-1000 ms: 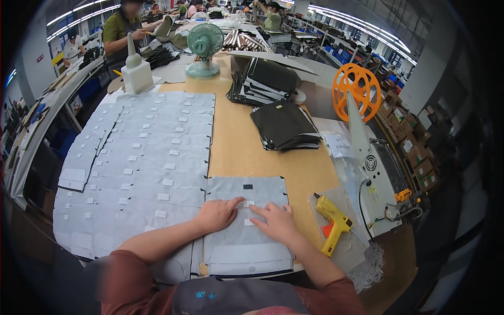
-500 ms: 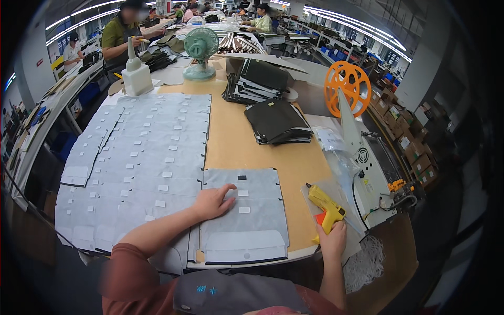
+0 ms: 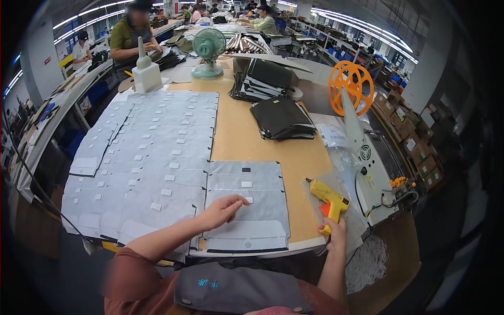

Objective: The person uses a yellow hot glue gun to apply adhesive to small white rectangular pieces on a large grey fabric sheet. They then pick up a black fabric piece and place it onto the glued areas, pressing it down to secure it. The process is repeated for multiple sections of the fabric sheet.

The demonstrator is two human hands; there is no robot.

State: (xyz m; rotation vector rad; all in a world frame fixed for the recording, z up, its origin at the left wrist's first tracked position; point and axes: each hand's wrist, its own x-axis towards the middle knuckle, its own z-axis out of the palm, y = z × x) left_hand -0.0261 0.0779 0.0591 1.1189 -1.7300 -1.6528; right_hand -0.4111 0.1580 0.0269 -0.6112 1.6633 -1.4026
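Note:
My left hand [image 3: 222, 208] rests flat on a grey fabric panel [image 3: 247, 210] with small white patches, lying near the front edge of the tan table [image 3: 247, 139]. My right hand [image 3: 335, 231] grips the handle of a yellow glue gun [image 3: 328, 198] at the table's right front corner, its nozzle pointing up and left. The gun is apart from the panel, over a clear plastic sheet [image 3: 341, 173].
Rows of overlapping grey panels [image 3: 147, 157] cover the table's left half. Stacks of black pieces [image 3: 281, 118] lie at the back right, with a green fan [image 3: 208, 50], a white bottle [image 3: 146, 73], an orange reel [image 3: 350, 86] and a white machine [image 3: 367, 168]. Other people work beyond.
My right hand left the grey panel, moved right and took hold of the yellow glue gun. My left hand stayed on the panel, sliding slightly toward me.

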